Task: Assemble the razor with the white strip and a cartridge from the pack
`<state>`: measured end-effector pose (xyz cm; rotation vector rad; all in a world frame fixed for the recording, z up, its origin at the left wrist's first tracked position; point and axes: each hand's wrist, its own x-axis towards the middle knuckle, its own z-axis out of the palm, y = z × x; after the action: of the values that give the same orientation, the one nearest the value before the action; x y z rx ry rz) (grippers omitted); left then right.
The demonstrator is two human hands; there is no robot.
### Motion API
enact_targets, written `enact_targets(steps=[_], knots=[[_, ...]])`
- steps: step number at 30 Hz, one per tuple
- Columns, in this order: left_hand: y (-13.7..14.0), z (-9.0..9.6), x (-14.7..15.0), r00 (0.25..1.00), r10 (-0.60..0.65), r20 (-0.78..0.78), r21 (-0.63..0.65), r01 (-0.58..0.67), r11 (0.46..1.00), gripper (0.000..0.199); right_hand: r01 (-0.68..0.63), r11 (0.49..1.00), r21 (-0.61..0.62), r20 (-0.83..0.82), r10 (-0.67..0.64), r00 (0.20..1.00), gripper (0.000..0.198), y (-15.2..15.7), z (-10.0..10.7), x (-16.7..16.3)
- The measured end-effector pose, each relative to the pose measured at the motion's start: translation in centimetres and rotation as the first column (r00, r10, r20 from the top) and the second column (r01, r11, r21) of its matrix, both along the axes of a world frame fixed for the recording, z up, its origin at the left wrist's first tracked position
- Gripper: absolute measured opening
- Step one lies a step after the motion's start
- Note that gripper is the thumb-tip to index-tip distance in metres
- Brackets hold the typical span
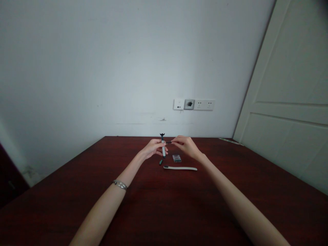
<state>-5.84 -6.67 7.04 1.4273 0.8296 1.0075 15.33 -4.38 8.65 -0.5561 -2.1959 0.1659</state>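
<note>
My left hand (154,148) is closed around a slim white stick (163,150) with a black forked head, which looks like a selfie stick. It is held nearly upright above the table. The fingers of my right hand (186,146) pinch a thin dark rod (168,142), whose far end meets the side of the stick near my left thumb. Whether the rod is a tool or a part of the stick, I cannot tell. Below the hands lie a small green piece (161,162), a small clear case (176,158) and a long pale strip (180,168) with a dark end.
The dark red wooden table (153,205) runs back to a pale wall (128,68). Sockets (204,105) are set in that wall. A white panelled door (289,102) stands on the right, and a flat patterned strip (230,141) lies at the table's back right edge.
</note>
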Motion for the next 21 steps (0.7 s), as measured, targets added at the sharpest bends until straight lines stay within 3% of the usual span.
enact_targets(steps=[5,11,21], knots=[[-0.1,0.1,-0.1,0.999,0.039,-0.030,0.039,-0.038,0.999,0.033,0.026,0.982,-0.185,-0.169,-0.058,0.984,0.027,0.8,-0.5,-0.1],[-0.4,0.4,0.4,0.991,0.098,-0.089,0.089,-0.090,0.992,0.032,-0.024,0.886,-0.463,-0.245,-0.101,0.964,0.038,1.2,-1.1,-0.4],[-0.3,0.5,0.8,0.988,0.127,-0.088,0.131,-0.115,0.985,0.028,-0.082,0.825,-0.558,-0.280,-0.094,0.956,0.036,0.8,-1.4,-1.1]])
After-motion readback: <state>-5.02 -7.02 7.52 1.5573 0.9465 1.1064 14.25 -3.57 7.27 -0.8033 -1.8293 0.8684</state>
